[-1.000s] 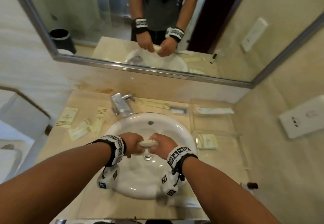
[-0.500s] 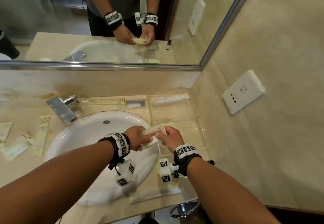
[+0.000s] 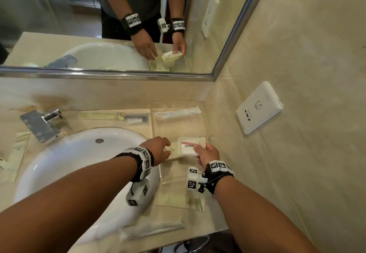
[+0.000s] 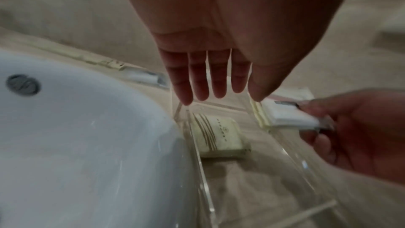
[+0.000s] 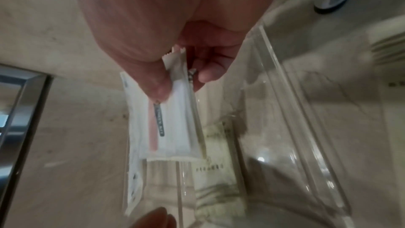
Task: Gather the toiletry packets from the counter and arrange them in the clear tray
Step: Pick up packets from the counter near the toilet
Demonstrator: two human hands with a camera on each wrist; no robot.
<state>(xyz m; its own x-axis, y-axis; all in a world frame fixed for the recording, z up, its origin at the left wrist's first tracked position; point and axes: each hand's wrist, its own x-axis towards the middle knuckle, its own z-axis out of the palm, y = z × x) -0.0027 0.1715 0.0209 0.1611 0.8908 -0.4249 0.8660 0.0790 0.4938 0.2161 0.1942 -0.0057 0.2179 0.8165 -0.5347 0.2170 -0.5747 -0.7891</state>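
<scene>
The right hand (image 3: 207,153) pinches a small stack of packets (image 3: 190,147) by its near end, long axis pointing toward the tray's (image 3: 179,180) far wall, just above the tray floor. The left hand (image 3: 158,149) hovers alongside, fingers straight, holding nothing.

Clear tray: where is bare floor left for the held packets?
Bare in the clear tray: the middle floor, between the long white packet at the back wall and the cream packet; and the near end, between that packet and the front wall. Crowded around the cream packet, where the left hand meets the right hand with its packets.
</scene>
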